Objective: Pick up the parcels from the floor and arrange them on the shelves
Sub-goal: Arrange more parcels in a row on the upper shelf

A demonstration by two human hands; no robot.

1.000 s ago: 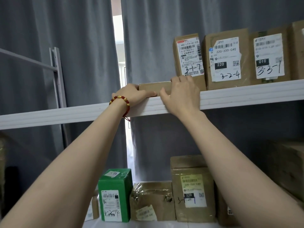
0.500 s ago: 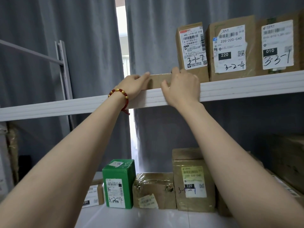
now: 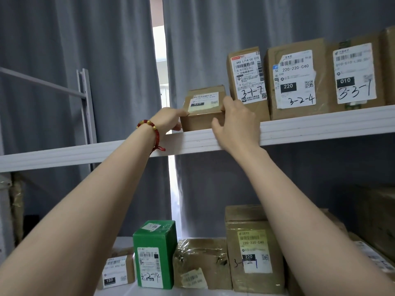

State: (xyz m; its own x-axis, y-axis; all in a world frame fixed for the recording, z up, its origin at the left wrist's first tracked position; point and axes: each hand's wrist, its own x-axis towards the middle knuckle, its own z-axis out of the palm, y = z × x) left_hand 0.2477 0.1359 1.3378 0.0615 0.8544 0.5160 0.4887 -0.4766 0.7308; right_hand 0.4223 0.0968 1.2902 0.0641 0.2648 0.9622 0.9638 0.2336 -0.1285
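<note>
Holding a small parcel (image 3: 203,107) at the front edge of the upper shelf (image 3: 320,127).
Gripped at either end by left hand (image 3: 168,120) and right hand (image 3: 237,122); just beside a taller box (image 3: 248,82) rightward, bare shelf room leftward.

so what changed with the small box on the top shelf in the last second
The small parcel on the upper shelf was tipped up: only a low brown edge showed before, now its labelled face shows. The left hand and right hand still hold its two ends. The parcel marked 3-1-7 beside it and the green box below stayed put.
</note>
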